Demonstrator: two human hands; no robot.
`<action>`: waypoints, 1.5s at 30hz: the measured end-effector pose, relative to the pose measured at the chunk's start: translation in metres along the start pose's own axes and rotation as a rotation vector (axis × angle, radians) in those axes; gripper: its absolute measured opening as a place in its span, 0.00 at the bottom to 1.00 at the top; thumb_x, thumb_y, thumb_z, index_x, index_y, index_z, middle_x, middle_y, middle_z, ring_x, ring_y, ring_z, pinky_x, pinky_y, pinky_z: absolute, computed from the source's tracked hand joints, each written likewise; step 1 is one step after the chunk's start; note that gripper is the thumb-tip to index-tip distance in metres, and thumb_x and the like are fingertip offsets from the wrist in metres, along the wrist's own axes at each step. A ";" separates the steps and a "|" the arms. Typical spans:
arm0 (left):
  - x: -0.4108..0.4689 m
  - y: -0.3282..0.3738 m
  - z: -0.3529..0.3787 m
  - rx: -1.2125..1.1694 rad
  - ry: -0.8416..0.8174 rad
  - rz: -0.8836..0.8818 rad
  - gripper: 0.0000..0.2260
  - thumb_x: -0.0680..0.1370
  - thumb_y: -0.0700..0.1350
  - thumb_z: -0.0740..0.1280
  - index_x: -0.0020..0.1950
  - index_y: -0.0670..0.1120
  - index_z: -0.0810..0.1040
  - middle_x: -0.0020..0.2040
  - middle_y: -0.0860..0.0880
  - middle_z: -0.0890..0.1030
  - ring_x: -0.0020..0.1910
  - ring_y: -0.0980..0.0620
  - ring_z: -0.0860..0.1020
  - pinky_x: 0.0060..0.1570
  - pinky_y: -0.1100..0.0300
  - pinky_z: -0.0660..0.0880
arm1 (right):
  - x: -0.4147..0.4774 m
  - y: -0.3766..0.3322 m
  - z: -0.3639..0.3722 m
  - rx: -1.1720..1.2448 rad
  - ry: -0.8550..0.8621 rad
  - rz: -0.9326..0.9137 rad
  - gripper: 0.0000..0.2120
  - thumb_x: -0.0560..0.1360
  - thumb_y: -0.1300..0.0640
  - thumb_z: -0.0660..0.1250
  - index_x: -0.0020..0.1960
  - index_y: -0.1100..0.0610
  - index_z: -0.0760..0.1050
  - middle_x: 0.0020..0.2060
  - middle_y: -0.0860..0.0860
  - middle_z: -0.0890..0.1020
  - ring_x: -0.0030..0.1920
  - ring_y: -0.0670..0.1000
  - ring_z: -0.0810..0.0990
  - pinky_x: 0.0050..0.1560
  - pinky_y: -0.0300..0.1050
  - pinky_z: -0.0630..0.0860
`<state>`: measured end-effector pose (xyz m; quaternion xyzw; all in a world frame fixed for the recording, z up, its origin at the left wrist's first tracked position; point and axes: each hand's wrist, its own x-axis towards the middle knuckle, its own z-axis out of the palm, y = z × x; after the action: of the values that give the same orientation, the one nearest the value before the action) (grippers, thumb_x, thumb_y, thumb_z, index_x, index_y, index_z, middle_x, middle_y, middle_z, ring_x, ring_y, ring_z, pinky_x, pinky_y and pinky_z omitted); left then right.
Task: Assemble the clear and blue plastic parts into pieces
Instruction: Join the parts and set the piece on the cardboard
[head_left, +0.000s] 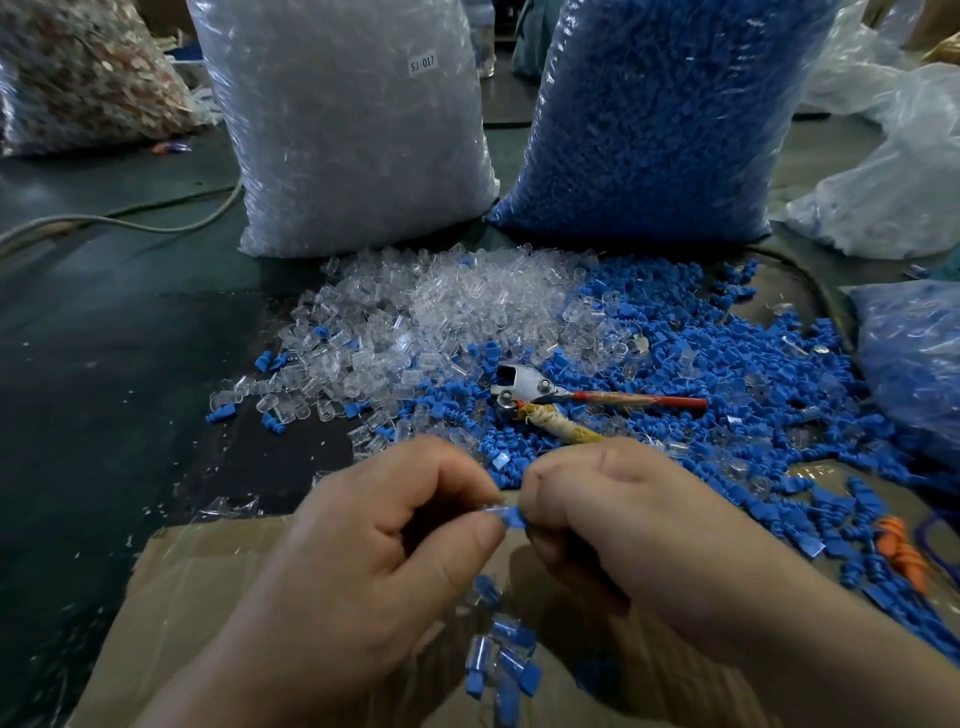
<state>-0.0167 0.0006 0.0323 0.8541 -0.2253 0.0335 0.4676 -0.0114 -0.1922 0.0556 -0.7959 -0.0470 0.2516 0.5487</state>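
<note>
**Hands meet on one small piece, most of it hidden**

Both hands sit closest, on the near side of the pliers (524, 387). The left hand (384, 525) and right hand (623, 519) meet fingertip to fingertip, each pinching one end of a blue-and-clear piece (511, 515). Only a blue sliver and a clear edge show between them, so I cannot tell whether its halves are fully seated.

Nearer still than the pliers, assembled pieces (501, 654) lie blurred on cardboard (208, 571), partly covered by the wrists. The pliers' taped handle runs behind the right hand.

Left of and beyond the pliers lie loose clear parts (441, 312); right of them are loose blue parts (727, 374). Far beyond the pliers stand a bag of clear parts (353, 130) and a bag of blue parts (660, 119), both with their tops cut off.
</note>
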 end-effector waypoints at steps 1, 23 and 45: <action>0.001 -0.001 -0.005 0.051 -0.028 -0.061 0.04 0.73 0.56 0.68 0.45 0.58 0.79 0.38 0.57 0.81 0.35 0.57 0.79 0.33 0.67 0.75 | 0.001 0.001 -0.002 -0.255 0.054 -0.014 0.17 0.74 0.47 0.60 0.31 0.54 0.72 0.24 0.46 0.71 0.26 0.45 0.68 0.29 0.44 0.67; 0.013 -0.022 0.017 0.802 0.030 -0.275 0.31 0.73 0.70 0.58 0.74 0.62 0.61 0.59 0.63 0.74 0.57 0.60 0.75 0.53 0.62 0.73 | 0.045 0.030 0.014 -1.091 0.456 -0.265 0.22 0.74 0.30 0.55 0.56 0.46 0.66 0.46 0.47 0.78 0.43 0.55 0.79 0.29 0.47 0.59; 0.012 -0.035 0.023 0.218 0.352 -0.245 0.02 0.75 0.54 0.67 0.46 0.61 0.78 0.41 0.62 0.79 0.40 0.63 0.78 0.35 0.67 0.72 | 0.039 0.031 0.001 -0.697 0.459 -0.313 0.05 0.82 0.48 0.58 0.53 0.45 0.72 0.41 0.40 0.77 0.42 0.42 0.74 0.42 0.40 0.73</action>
<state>0.0055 -0.0065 -0.0047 0.9014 -0.0298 0.1490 0.4054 0.0158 -0.1898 0.0137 -0.9518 -0.1258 -0.0485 0.2753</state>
